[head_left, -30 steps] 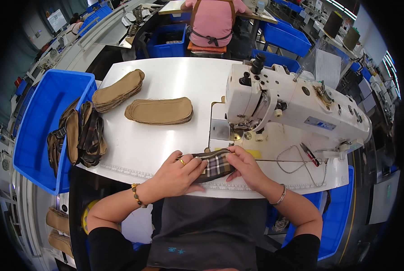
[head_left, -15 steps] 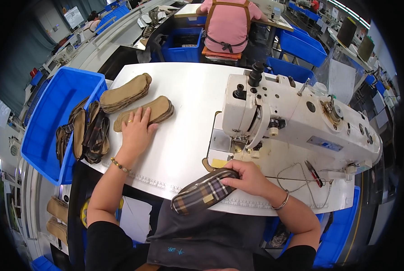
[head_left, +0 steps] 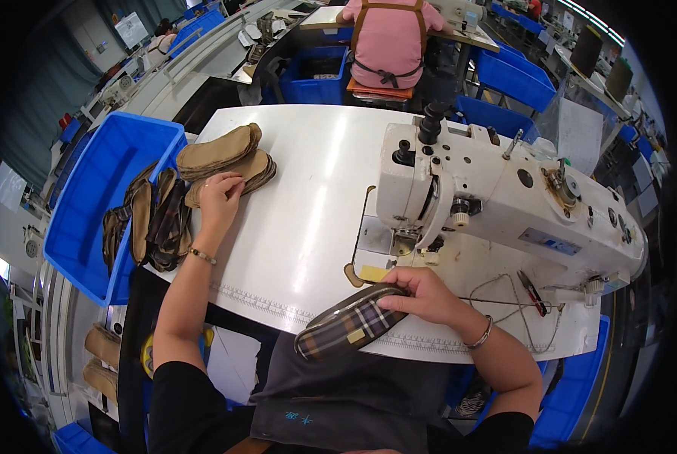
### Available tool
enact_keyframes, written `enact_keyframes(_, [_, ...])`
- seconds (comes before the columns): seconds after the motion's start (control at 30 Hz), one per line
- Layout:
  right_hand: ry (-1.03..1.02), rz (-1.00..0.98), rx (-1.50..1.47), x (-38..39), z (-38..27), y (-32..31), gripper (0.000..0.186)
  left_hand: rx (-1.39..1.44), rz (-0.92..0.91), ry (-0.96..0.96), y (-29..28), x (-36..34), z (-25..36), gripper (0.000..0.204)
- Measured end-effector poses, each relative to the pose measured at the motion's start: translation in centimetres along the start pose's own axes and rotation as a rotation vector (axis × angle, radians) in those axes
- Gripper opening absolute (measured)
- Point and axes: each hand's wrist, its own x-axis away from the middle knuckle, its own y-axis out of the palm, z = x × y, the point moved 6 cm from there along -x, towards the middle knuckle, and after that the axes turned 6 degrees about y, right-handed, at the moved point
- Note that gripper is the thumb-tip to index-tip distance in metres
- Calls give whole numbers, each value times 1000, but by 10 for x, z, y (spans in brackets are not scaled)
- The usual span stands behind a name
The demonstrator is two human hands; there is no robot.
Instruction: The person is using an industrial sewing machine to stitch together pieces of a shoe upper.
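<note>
My right hand grips the upper end of a plaid fabric piece, rounded like a shoe upper, with a dark edge and a small yellow tab. It lies tilted over the table's front edge, below the needle area of a white sewing machine. My left hand is at the nearer stack of tan sole-shaped pieces, its fingers drawn together; whatever they pinch is hidden. Another tan stack lies just behind, partly touching the first.
Left of the table stands a blue bin; plaid and tan pieces hang over its rim. Red-and-black thread snips and a loose cord lie by the machine. Beyond the table sits a person in pink.
My left hand has gone from lying flat on the nearer tan stack to drawn-together fingers at its edge. That stack has shifted left, against the other one. My right hand keeps the plaid piece.
</note>
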Motion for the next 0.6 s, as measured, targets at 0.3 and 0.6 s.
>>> enact_keyframes(0.3, [32, -42, -114, 2, -2, 0, 16, 114, -54, 350, -12, 33, 156, 16])
enact_keyframes(0.6, [-61, -57, -164, 6, -6, 0, 14, 808, -667, 93, 3, 65, 231, 15])
